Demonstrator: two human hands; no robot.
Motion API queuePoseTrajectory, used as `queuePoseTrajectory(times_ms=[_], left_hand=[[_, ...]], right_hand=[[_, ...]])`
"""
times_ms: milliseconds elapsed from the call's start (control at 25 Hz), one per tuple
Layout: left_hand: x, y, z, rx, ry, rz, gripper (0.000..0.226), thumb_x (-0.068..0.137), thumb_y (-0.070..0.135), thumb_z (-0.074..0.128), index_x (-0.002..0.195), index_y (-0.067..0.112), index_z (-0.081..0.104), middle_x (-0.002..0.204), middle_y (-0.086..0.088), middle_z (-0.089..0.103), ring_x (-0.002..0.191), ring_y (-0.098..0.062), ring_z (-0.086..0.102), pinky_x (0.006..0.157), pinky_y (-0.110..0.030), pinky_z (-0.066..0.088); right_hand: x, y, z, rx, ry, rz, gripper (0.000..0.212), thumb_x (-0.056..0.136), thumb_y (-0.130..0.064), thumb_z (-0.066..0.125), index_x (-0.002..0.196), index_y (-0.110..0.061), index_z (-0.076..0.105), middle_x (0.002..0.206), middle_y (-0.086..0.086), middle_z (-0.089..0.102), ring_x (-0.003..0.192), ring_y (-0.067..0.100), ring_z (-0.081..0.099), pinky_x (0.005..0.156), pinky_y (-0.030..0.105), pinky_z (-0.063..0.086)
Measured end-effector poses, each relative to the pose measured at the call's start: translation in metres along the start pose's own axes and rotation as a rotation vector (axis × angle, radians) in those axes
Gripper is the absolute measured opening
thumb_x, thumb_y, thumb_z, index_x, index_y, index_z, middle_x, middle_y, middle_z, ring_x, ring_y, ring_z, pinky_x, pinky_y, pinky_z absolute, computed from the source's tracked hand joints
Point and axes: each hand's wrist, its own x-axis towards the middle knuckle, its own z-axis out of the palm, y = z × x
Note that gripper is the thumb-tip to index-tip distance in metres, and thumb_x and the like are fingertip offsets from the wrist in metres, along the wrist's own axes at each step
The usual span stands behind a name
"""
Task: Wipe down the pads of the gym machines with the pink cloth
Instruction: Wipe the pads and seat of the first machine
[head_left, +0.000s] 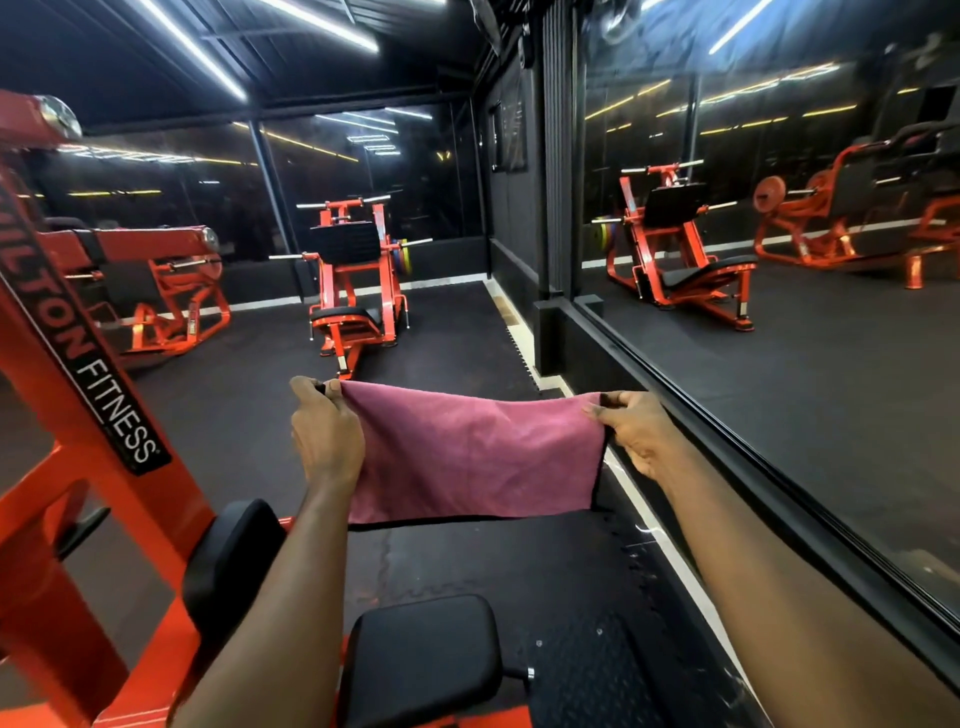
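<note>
Far left: orange steel machine frame (62, 467) with a black label strip reading "FITNESS". Black rounded roller pad (228, 561) mounted on its right side, low in view. Left hand (324, 431) raised, fingers curled, pinching the upper left corner of the pink rectangular cloth (467, 457). Cloth held spread flat in the air, top edge sagging slightly, lower edge hanging free above the black rubber floor (249, 415); it touches neither pad. Black padded rectangular seat (421, 660) below the cloth, nearest the camera. Behind the cloth, well apart: orange plate-loaded machine (358, 291). Right hand (634, 431) pinches the upper right corner. Hands well apart, both clamped on the cloth. Far right: wall mirror (779, 338) reflecting the machines.
</note>
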Motion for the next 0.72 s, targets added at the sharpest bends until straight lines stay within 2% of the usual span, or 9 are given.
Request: queuePoseTrajectory(times_ms=[40,120,160,200,280,360,520,600,720], left_hand=[[-0.003,0.001,0.004,-0.012,0.007,0.006,0.016,0.106,0.027,0.034,0.107,0.011,0.039,0.092,-0.020,0.058,0.090,-0.044,0.058,0.074,-0.047,0.043],[-0.014,0.005,0.013,-0.044,0.045,0.032,0.022,0.107,0.031,0.032,0.108,0.010,0.040,0.092,-0.023,0.059,0.088,-0.045,0.058,0.072,-0.047,0.042],[-0.021,0.009,0.019,-0.059,0.077,0.039,0.026,0.107,0.033,0.031,0.108,0.009,0.040,0.092,-0.025,0.061,0.087,-0.045,0.057,0.071,-0.045,0.040],[-0.028,0.014,0.024,-0.072,0.115,0.036,0.028,0.107,0.036,0.031,0.108,0.009,0.040,0.093,-0.026,0.061,0.087,-0.045,0.057,0.070,-0.044,0.038],[-0.038,0.026,0.034,-0.068,0.182,0.005,0.031,0.106,0.041,0.030,0.107,0.012,0.040,0.092,-0.024,0.062,0.087,-0.044,0.057,0.070,-0.045,0.040],[-0.043,0.037,0.044,-0.001,0.193,-0.022,0.032,0.105,0.043,0.031,0.107,0.012,0.040,0.095,-0.025,0.064,0.089,-0.045,0.059,0.072,-0.048,0.042],[-0.052,0.059,0.083,0.184,0.020,-0.164,0.031,0.102,0.036,0.047,0.109,0.006,0.053,0.108,-0.026,0.066,0.102,-0.044,0.061,0.081,-0.046,0.047],[-0.068,0.077,0.114,0.140,-0.106,-0.079,0.029,0.097,0.033,0.058,0.102,0.004,0.062,0.102,-0.021,0.069,0.099,-0.038,0.064,0.081,-0.038,0.047],[-0.100,0.106,0.159,0.066,-0.353,0.111,0.024,0.090,0.031,0.069,0.077,0.012,0.061,0.076,-0.001,0.067,0.076,-0.022,0.064,0.063,-0.027,0.042]], right_hand=[[0.001,0.003,-0.002,-0.009,0.049,-0.009,0.017,0.090,-0.010,0.074,0.106,-0.004,0.069,0.095,0.010,0.072,0.086,0.019,0.067,0.080,0.037,0.058],[0.005,0.008,-0.006,-0.025,0.243,-0.054,0.001,0.096,-0.022,0.069,0.096,-0.022,0.069,0.089,0.004,0.070,0.088,0.022,0.067,0.084,0.041,0.059],[0.005,0.009,-0.008,-0.032,0.328,-0.102,0.012,0.098,-0.030,0.066,0.087,-0.026,0.066,0.087,0.002,0.069,0.086,0.022,0.068,0.081,0.041,0.059],[0.007,0.009,-0.011,-0.048,0.387,-0.147,0.021,0.099,-0.035,0.062,0.081,-0.025,0.062,0.084,0.001,0.067,0.082,0.021,0.067,0.074,0.038,0.058],[0.009,0.001,-0.020,-0.123,0.478,-0.252,0.031,0.103,-0.035,0.055,0.079,-0.017,0.057,0.077,-0.001,0.060,0.070,0.015,0.058,0.060,0.028,0.045],[0.015,-0.010,-0.033,-0.228,0.528,-0.320,0.030,0.103,-0.032,0.055,0.080,-0.013,0.056,0.078,0.001,0.058,0.069,0.018,0.052,0.059,0.030,0.032],[0.040,-0.015,-0.061,-0.297,0.471,-0.198,0.027,0.095,-0.030,0.066,0.076,-0.013,0.060,0.078,0.006,0.062,0.076,0.027,0.058,0.065,0.027,0.035],[0.041,-0.012,-0.057,-0.308,0.345,-0.243,0.023,0.090,-0.031,0.070,0.075,-0.016,0.065,0.074,0.002,0.065,0.074,0.024,0.062,0.066,0.029,0.041],[0.033,-0.001,-0.037,-0.347,0.035,-0.326,0.016,0.090,-0.030,0.075,0.086,-0.015,0.074,0.078,-0.002,0.072,0.075,0.013,0.067,0.072,0.030,0.052]])
